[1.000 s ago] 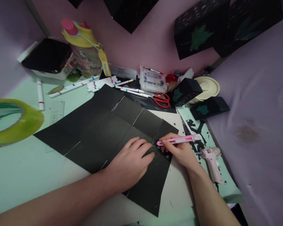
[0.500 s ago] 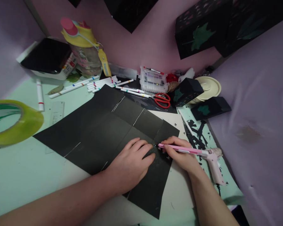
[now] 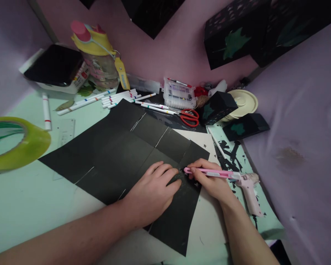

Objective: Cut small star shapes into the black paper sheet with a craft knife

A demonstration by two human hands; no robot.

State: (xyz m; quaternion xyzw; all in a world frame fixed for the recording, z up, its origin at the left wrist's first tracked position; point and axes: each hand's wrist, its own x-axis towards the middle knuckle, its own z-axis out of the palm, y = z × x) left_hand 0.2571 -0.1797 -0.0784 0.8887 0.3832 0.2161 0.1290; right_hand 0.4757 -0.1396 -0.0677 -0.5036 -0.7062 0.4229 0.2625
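Observation:
A large black sheet of paper (image 3: 113,151) with white fold lines lies on a pale green table. My left hand (image 3: 151,193) presses flat on its lower right part, fingers together. Just right of those fingertips, my right hand (image 3: 212,180) grips a pink craft knife (image 3: 209,172), whose tip touches the black paper near small cut-out holes. A white board (image 3: 206,221) lies under the paper's right corner.
A pink glue gun (image 3: 248,191) and black paper scraps (image 3: 231,154) lie to the right. Red scissors (image 3: 190,117), several white markers (image 3: 118,97), a bead box (image 3: 179,94), a yellow-lidded bottle (image 3: 99,55), black paper lanterns (image 3: 217,106) and a green tape roll (image 3: 13,141) surround the work.
The knife handle dipped lower, then rose slightly, while its tip stayed at the same spot on the paper. My left hand kept still.

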